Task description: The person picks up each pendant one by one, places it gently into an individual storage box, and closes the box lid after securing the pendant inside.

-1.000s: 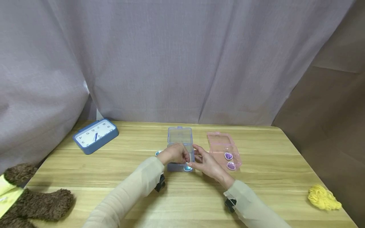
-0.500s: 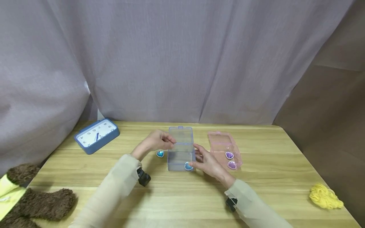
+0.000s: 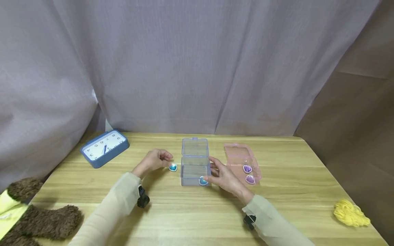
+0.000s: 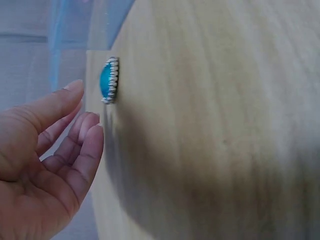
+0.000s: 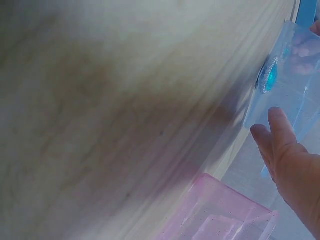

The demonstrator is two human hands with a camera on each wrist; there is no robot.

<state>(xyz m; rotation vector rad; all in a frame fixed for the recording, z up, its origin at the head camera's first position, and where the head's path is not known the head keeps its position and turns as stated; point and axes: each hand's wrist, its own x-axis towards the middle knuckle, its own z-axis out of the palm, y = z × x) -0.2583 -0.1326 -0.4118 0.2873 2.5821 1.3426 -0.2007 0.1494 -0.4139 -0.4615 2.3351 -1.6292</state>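
A clear blue plastic box (image 3: 196,169) stands with its lid (image 3: 195,147) raised at the back. Inside its front right corner, a blue gem (image 3: 202,181) with a beaded rim shows through the wall. My right hand (image 3: 227,178) holds that corner, thumb across the front and fingers along the right side. Left of the box, another blue gem (image 3: 173,167) lies on the table. My left hand (image 3: 154,160) hovers beside it with bent fingers and nothing in them; the left wrist view has a small gap between fingertips (image 4: 75,86) and gem.
An open pink plastic box (image 3: 238,160) with two purple gems (image 3: 247,169) is to the right. At the back left lies a blue clock (image 3: 104,148). A brown plush toy (image 3: 50,222) occupies the front left, and yellow yarn (image 3: 351,213) the right edge. Grey cloth (image 3: 191,68) hangs behind.
My left hand has come out of the blue box and moved left and down to the loose blue gem. My right hand has stayed at the box's corner.
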